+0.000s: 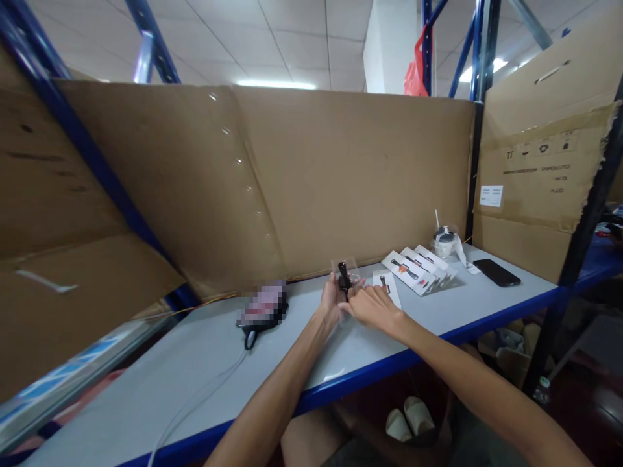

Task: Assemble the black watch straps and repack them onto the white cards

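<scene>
Both arms reach forward — the left hand (pixel 329 296) and right hand (pixel 374 306) meet, fingers curled, touching.

Grey tabletop (pixel 146 383) with blue edge; black phone (pixel 497 272); white printed boxes (pixel 418 270); brown cardboard wall (pixel 311 175); red bag (pixel 415 71).

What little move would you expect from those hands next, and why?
Probably seating the small black item fully into its clear plastic sleeve. The left hand and right hand both pinch it above the table, and finished white packs lie fanned nearby.
</scene>
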Action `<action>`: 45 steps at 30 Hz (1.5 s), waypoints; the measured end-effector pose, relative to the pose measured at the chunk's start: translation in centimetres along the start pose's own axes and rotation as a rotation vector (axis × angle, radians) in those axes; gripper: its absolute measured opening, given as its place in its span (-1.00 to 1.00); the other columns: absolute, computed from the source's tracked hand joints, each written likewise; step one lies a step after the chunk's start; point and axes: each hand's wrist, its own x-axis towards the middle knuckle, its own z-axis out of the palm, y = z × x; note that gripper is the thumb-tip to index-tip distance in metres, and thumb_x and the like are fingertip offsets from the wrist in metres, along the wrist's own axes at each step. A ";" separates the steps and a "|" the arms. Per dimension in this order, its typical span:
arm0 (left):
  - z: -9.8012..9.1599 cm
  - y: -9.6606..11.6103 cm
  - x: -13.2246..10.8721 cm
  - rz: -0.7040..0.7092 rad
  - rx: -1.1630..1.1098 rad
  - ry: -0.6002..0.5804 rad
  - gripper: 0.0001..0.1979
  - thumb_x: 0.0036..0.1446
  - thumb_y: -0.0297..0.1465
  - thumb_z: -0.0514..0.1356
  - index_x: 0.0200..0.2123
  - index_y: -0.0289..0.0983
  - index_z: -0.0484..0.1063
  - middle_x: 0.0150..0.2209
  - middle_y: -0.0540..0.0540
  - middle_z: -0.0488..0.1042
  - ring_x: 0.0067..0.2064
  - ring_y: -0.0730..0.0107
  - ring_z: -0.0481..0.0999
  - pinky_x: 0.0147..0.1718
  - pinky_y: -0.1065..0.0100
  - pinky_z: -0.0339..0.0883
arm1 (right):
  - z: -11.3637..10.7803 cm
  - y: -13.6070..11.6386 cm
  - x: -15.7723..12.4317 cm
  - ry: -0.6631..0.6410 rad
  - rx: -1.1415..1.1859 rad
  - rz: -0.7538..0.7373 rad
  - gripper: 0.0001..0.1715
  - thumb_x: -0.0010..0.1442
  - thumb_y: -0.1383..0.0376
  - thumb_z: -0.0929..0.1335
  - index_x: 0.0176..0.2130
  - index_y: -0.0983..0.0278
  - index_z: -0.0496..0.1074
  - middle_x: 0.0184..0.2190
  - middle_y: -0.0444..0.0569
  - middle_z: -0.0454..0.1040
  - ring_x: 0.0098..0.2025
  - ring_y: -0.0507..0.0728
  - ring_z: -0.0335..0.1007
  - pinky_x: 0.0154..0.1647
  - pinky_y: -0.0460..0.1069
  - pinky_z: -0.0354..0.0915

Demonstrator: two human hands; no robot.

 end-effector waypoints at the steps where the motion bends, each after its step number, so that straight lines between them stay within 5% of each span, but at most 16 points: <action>1: 0.0 0.0 0.0 0.008 -0.001 -0.005 -0.56 0.38 -0.15 -0.11 -0.07 -0.29 0.44 -0.22 -0.28 0.60 -0.19 0.05 0.65 -0.10 0.03 0.51 | -0.3 0.0 -0.2 0.006 -0.025 -0.021 -0.47 0.45 0.07 0.17 -0.02 0.34 0.57 -0.04 0.20 0.59 -0.01 0.31 0.51 0.04 0.13 0.37; 3: 0.1 0.2 -0.1 0.026 -0.015 0.005 -0.57 0.38 -0.15 -0.10 -0.10 -0.32 0.44 -0.24 -0.29 0.59 -0.19 0.04 0.65 -0.09 0.01 0.52 | -0.7 0.4 -1.0 0.060 -0.082 -0.034 -0.44 0.48 0.12 0.10 -0.02 0.31 0.56 -0.03 0.15 0.58 -0.02 0.25 0.51 0.01 0.08 0.36; 7: 0.3 1.0 -0.3 0.066 -0.123 0.089 -0.56 0.39 -0.12 -0.12 -0.13 -0.32 0.40 -0.32 -0.25 0.53 -0.21 0.06 0.63 -0.08 -0.10 0.52 | 0.1 2.5 -4.5 0.137 -0.092 0.177 -0.52 0.48 0.20 0.12 0.00 0.27 0.53 0.04 0.10 0.53 0.12 0.21 0.40 0.06 0.01 0.32; 11: -0.2 2.2 -0.4 0.103 -0.231 0.151 -0.54 0.38 -0.07 -0.12 -0.19 -0.31 0.36 -0.32 -0.23 0.50 -0.21 0.08 0.62 -0.13 -0.14 0.55 | 2.0 4.3 -10.0 -0.016 -0.085 0.109 -0.49 0.47 0.13 0.16 0.18 0.33 0.43 0.24 0.16 0.39 0.32 0.28 0.20 0.37 0.23 0.03; 17: -1.2 2.9 -0.1 0.134 -0.295 0.223 -0.52 0.38 -0.04 -0.15 -0.21 -0.30 0.32 -0.23 -0.29 0.49 -0.12 0.05 0.61 -0.25 0.00 0.60 | 3.0 4.1 -17.1 0.161 -0.033 0.058 -0.51 0.33 0.28 0.31 0.22 0.28 0.39 0.20 0.13 0.41 0.30 0.27 0.21 0.40 0.29 0.03; 21: -1.1 2.7 -0.2 0.113 -0.267 0.204 -0.53 0.38 -0.05 -0.13 -0.22 -0.31 0.32 -0.23 -0.29 0.49 -0.12 0.06 0.60 -0.29 0.06 0.61 | 3.4 4.4 -17.9 0.224 -0.072 0.097 -0.14 0.02 0.62 0.28 0.26 0.15 0.38 0.13 0.11 0.43 0.26 0.30 0.23 0.38 0.32 0.07; 27: -0.7 2.6 -0.5 0.091 -0.233 0.210 -0.52 0.37 -0.04 -0.14 -0.23 -0.31 0.34 -0.24 -0.28 0.48 -0.15 0.06 0.61 -0.25 -0.02 0.61 | 3.4 4.6 -18.3 0.348 0.131 0.087 0.03 -0.10 0.65 0.17 0.25 0.00 0.39 0.25 -0.07 0.35 0.34 0.25 0.14 0.33 0.28 0.19; 32: -0.3 2.4 -0.5 0.085 -0.187 0.197 -0.51 0.38 -0.05 -0.16 -0.24 -0.32 0.33 -0.28 -0.29 0.47 -0.14 0.03 0.61 -0.21 -0.04 0.59 | 0.9 2.1 -22.3 0.584 0.397 -0.010 -0.23 0.25 0.50 0.17 0.28 -0.10 0.32 0.24 -0.09 0.38 0.27 0.28 0.27 0.21 0.30 0.33; 36: 0.2 1.9 -0.7 0.052 -0.156 0.175 -0.54 0.38 -0.07 -0.14 -0.25 -0.30 0.33 -0.34 -0.22 0.46 -0.19 0.08 0.62 -0.17 -0.06 0.58 | -0.3 0.6 -24.4 0.587 0.568 -0.010 -0.47 0.35 0.36 0.24 0.16 -0.13 0.47 0.15 -0.07 0.48 0.21 0.32 0.37 0.11 0.30 0.43; 39: 0.4 1.7 -0.8 0.036 -0.131 0.127 -0.55 0.38 -0.07 -0.12 -0.24 -0.30 0.34 -0.36 -0.21 0.46 -0.19 0.08 0.62 -0.14 -0.08 0.56 | 0.2 0.4 -24.5 0.587 0.854 0.159 -0.63 0.33 0.29 0.33 0.05 -0.02 0.57 0.06 -0.01 0.55 0.06 0.32 0.51 -0.06 0.21 0.55; 42: 0.6 1.4 -0.8 0.031 -0.096 0.109 -0.52 0.38 -0.06 -0.14 -0.26 -0.30 0.35 -0.34 -0.25 0.49 -0.18 0.04 0.62 -0.16 -0.07 0.55 | 1.0 0.6 -23.4 0.747 1.146 0.436 -0.72 0.26 0.21 0.42 -0.04 0.17 0.62 -0.06 0.09 0.61 -0.15 0.28 0.60 -0.27 0.12 0.60; 45: 0.8 1.2 -0.8 0.027 -0.061 0.132 -0.51 0.38 -0.06 -0.17 -0.30 -0.30 0.34 -0.35 -0.26 0.49 -0.19 0.05 0.62 -0.20 0.00 0.56 | 1.0 0.7 -22.2 0.895 1.305 0.557 -0.72 0.19 0.17 0.48 -0.13 0.25 0.61 -0.15 0.09 0.62 -0.23 0.24 0.61 -0.37 0.07 0.60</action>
